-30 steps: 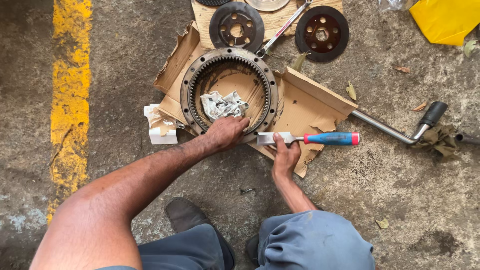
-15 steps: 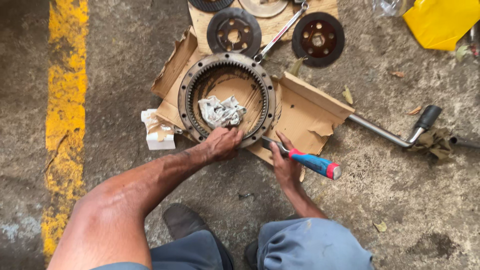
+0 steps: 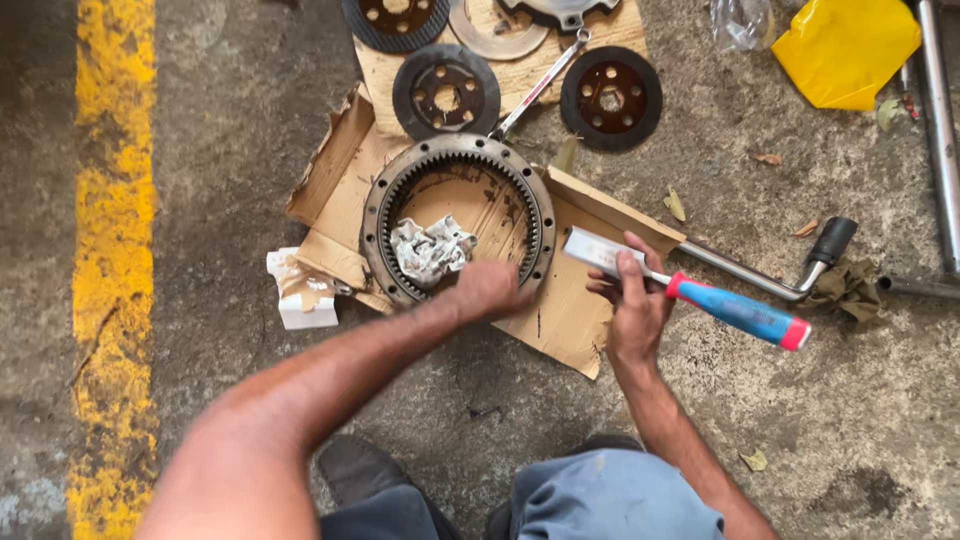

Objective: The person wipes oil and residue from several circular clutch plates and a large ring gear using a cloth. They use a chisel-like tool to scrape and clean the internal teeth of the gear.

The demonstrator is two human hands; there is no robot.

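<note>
A large toothed metal ring gear [image 3: 388,200] lies flat on torn cardboard [image 3: 340,170] on the concrete floor. A crumpled grey rag [image 3: 428,250] sits inside the ring. My left hand [image 3: 490,290] presses on the ring's near rim. My right hand [image 3: 632,305] holds a scraper [image 3: 735,312] with a blue and red handle. Its flat blade points left toward the ring, just above the cardboard.
Three dark round discs [image 3: 446,92] and a thin wrench [image 3: 535,88] lie behind the ring. A bent metal bar with a black grip [image 3: 790,275] lies right. A yellow bag [image 3: 845,50] is at the top right, a small white box [image 3: 303,300] left, a yellow painted line [image 3: 112,250] far left.
My right hand has turned the scraper, and its blade now points toward the ring's right side. My left hand slid right along the near rim. The view shifted down and closer.
</note>
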